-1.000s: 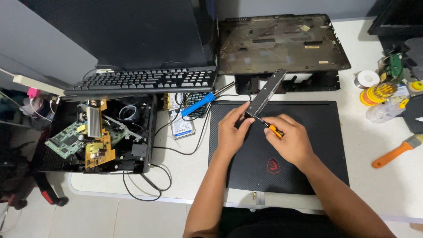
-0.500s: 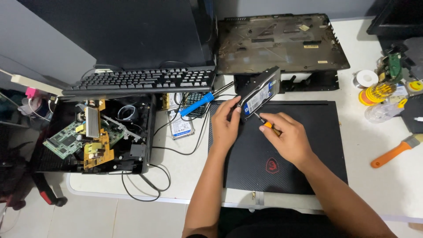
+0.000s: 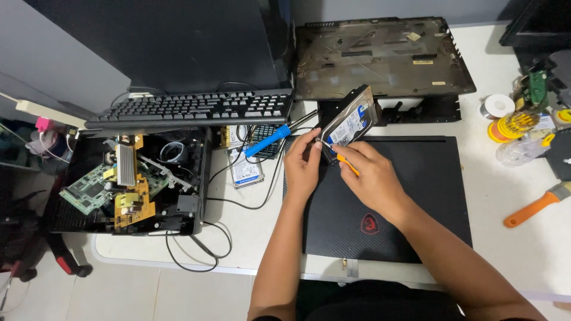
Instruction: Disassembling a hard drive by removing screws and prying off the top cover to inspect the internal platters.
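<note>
My left hand (image 3: 302, 166) grips the hard drive (image 3: 351, 120) by its lower edge, tilted up over the closed black laptop (image 3: 416, 196). My right hand (image 3: 372, 178) pinches a small orange screwdriver (image 3: 347, 164), tip at the drive's corner. Drive looks rigid, dense, probably shock-sensitive; best held by the side edges, off the label face.

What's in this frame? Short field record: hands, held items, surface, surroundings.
left hand: grips the lower end of a hard drive, held tilted above the laptop
right hand: holds a small orange-handled screwdriver, tip at the drive's lower corner
laptop: black, closed, flat on the white table
behind: dark bottom cover panel, black keyboard
left side: opened device with circuit boards, blue-handled screwdriver, second drive
right side: orange-handled brush, solder spool
</note>
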